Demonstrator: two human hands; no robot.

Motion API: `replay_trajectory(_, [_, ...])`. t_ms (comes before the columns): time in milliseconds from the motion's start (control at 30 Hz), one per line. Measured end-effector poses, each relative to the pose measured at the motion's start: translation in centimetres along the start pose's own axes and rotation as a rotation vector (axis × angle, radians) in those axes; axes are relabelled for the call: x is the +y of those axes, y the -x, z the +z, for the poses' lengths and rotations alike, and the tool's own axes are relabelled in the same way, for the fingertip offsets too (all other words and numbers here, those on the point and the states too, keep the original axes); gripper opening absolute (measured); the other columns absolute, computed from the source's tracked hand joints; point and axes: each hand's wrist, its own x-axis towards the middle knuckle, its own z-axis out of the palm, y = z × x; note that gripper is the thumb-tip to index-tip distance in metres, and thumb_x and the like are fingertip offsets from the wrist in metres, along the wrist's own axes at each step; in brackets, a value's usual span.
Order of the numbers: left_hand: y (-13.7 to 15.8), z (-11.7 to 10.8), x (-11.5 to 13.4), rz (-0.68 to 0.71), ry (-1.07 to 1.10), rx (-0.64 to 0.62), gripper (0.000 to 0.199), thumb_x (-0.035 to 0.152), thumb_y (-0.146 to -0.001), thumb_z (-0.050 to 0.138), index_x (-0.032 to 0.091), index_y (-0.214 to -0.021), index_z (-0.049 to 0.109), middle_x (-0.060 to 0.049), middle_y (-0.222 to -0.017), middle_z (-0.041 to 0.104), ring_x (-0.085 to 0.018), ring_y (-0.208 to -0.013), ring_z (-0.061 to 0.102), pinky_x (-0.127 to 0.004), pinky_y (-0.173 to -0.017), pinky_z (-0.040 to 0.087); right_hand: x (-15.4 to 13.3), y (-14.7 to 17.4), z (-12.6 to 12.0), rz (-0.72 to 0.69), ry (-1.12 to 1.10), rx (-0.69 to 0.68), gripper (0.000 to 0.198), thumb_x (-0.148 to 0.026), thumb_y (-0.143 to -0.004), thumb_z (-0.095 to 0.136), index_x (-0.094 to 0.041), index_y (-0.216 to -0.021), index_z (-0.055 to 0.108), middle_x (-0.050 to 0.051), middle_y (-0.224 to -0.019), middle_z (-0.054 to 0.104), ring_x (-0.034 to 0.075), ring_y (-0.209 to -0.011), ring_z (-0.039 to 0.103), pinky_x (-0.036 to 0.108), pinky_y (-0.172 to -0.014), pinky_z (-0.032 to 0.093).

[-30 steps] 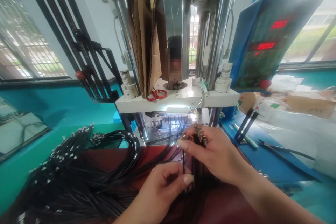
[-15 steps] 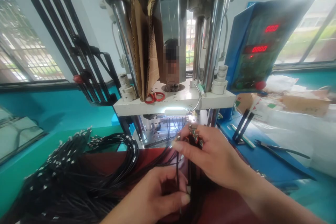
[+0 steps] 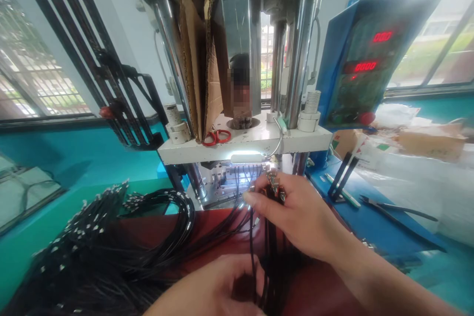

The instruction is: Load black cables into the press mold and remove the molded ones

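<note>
My right hand (image 3: pixel 292 207) is closed around a bundle of black cables (image 3: pixel 272 252), just in front of the press. Small metal connector ends (image 3: pixel 273 180) stick up above its fingers. One cable (image 3: pixel 252 237) comes down from the thumb and fingertips, apart from the bundle. Lower down, my left hand (image 3: pixel 218 284) is curled around that cable; its fingertips are partly cut off by the bottom edge. Other black cables (image 3: pixel 218 229) run from the lit fixture (image 3: pixel 242 177) under the press plate toward the lower left.
A large pile of black cables (image 3: pixel 74 256) with metal ends lies at left on the green surface. Red-handled scissors (image 3: pixel 217 137) rest on the white press plate (image 3: pixel 244 150). Pliers (image 3: pixel 396 207) lie on the blue shelf (image 3: pixel 370 227) at right, below the control box (image 3: pixel 365 59).
My left hand has slid down along the cable, toward the bottom edge. My right hand keeps its place with the bundle. The view has shifted slightly.
</note>
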Motion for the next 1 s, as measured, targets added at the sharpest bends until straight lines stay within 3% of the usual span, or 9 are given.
replay_trajectory(133, [-1.6,1.6,0.1,0.143,0.379,0.038,0.056,0.022,-0.067,0.080,0.020,-0.117,0.054,-0.009,-0.108,0.063,-0.020,-0.096,0.062,-0.033,-0.085,0.044,2.1,-0.3,1.2,0.202,-0.104,0.033,0.018,-0.040,-0.083,0.064,-0.023,-0.078,0.061,-0.004,-0.064,0.056,0.013,-0.056,0.050,0.024,-0.054,0.041])
replay_trajectory(233, [-3.2,2.8,-0.8,0.009,0.583,0.077,0.033,0.029,-0.078,0.070,0.014,-0.104,0.058,-0.011,-0.091,0.068,-0.018,-0.072,0.067,-0.032,-0.069,0.049,5.2,0.1,3.0,0.459,-0.276,-0.004,0.023,-0.044,-0.079,0.066,-0.023,-0.080,0.057,-0.007,-0.057,0.046,0.008,-0.044,0.036,0.021,-0.041,0.029])
replay_trajectory(333, [-4.7,3.1,-2.5,-0.143,0.664,0.101,0.031,0.031,-0.077,0.069,0.009,-0.097,0.060,-0.014,-0.085,0.069,-0.019,-0.066,0.069,-0.030,-0.064,0.050,8.2,1.3,4.5,0.647,-0.406,-0.061,0.028,-0.047,-0.078,0.065,-0.021,-0.080,0.055,-0.008,-0.052,0.040,0.007,-0.040,0.030,0.020,-0.037,0.021])
replay_trajectory(433, [-5.9,3.0,-4.1,-0.116,0.642,0.207,0.030,0.031,-0.076,0.069,0.010,-0.093,0.058,-0.010,-0.078,0.067,-0.016,-0.059,0.065,-0.028,-0.058,0.050,10.1,2.1,4.8,0.599,-0.373,-0.032,0.027,-0.045,-0.079,0.065,-0.019,-0.079,0.058,-0.006,-0.058,0.048,0.009,-0.049,0.041,0.020,-0.042,0.029])
replay_trajectory(533, [-6.6,2.9,-4.8,-0.040,0.618,0.268,0.030,0.034,-0.077,0.068,0.014,-0.092,0.053,-0.004,-0.073,0.065,-0.013,-0.049,0.060,-0.025,-0.048,0.047,10.9,1.6,3.7,0.469,-0.317,0.036,0.028,-0.038,-0.079,0.067,-0.020,-0.099,0.061,0.000,-0.083,0.062,0.014,-0.072,0.056,0.024,-0.063,0.044])
replay_trajectory(667, [-6.7,2.9,-4.4,-0.066,0.595,0.234,0.031,0.032,-0.078,0.066,0.016,-0.098,0.048,-0.005,-0.076,0.066,-0.014,-0.049,0.060,-0.025,-0.047,0.048,10.9,0.7,2.6,0.204,-0.153,0.012,0.026,-0.028,-0.084,0.062,-0.023,-0.109,0.062,0.003,-0.108,0.062,0.018,-0.098,0.058,0.031,-0.088,0.043])
replay_trajectory(733, [-6.8,2.8,-3.7,-0.048,0.587,0.268,0.024,0.025,-0.076,0.064,0.014,-0.094,0.051,-0.005,-0.079,0.065,-0.012,-0.050,0.059,-0.024,-0.047,0.047,10.6,1.1,2.9,0.125,-0.027,-0.054,0.012,-0.026,-0.087,0.058,-0.022,-0.093,0.067,0.002,-0.095,0.065,0.017,-0.091,0.059,0.030,-0.085,0.044])
replay_trajectory(833, [-7.2,2.4,-2.6,0.006,0.549,0.334,0.017,0.018,-0.077,0.061,0.011,-0.092,0.057,-0.005,-0.073,0.063,-0.011,-0.054,0.059,-0.024,-0.051,0.048,10.3,1.9,3.6,0.103,0.077,-0.065,0.018,-0.030,-0.090,0.054,-0.020,-0.081,0.065,0.000,-0.082,0.063,0.015,-0.079,0.059,0.027,-0.074,0.045])
replay_trajectory(1000, [-7.7,0.6,-2.1,-0.019,0.594,0.353,0.016,0.017,-0.081,0.058,0.012,-0.096,0.055,-0.006,-0.078,0.064,-0.014,-0.062,0.063,-0.030,-0.060,0.053,12.2,-0.1,2.3,0.128,0.305,-0.185,0.033,-0.036,-0.099,0.037,-0.022,-0.099,0.066,0.000,-0.089,0.069,0.016,-0.081,0.063,0.025,-0.072,0.047])
